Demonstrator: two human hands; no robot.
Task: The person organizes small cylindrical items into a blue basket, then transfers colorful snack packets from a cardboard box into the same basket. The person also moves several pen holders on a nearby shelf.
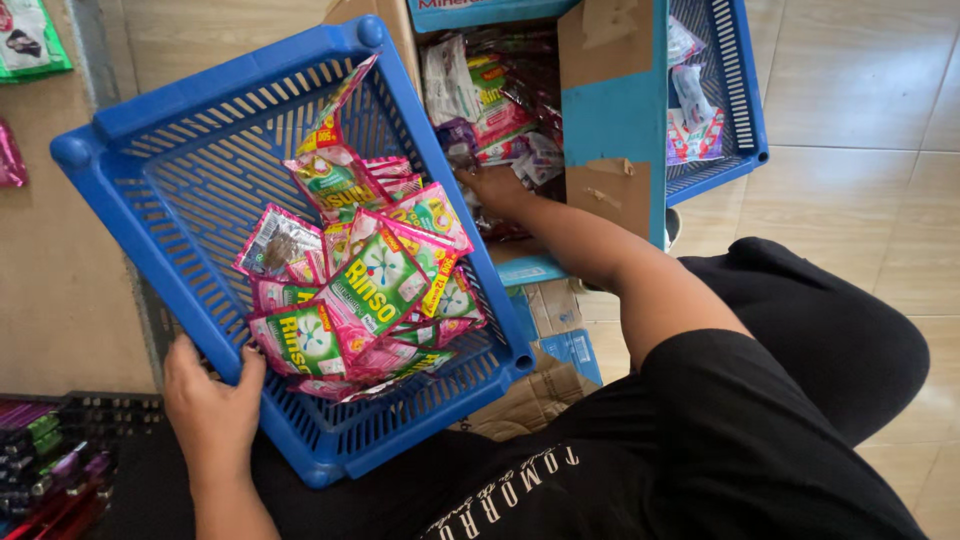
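Head view: our left hand (210,405) grips the tilted blue basket (150,180) by its near rim, sachets (360,280) heaped at the low end; more tilt and we judge they could spill. Our right hand (492,185) reaches into the box (612,110) of packets (490,95), fingers hidden, grip unclear; a second basket (745,100) crowds behind.

The right hand's (495,187) fingertips are hidden among the packets in the cardboard box (610,120); the box's top is cut off by the upper edge; the second blue basket (745,90) sits half behind the box flap; the sachets (20,35) at far left are cropped.
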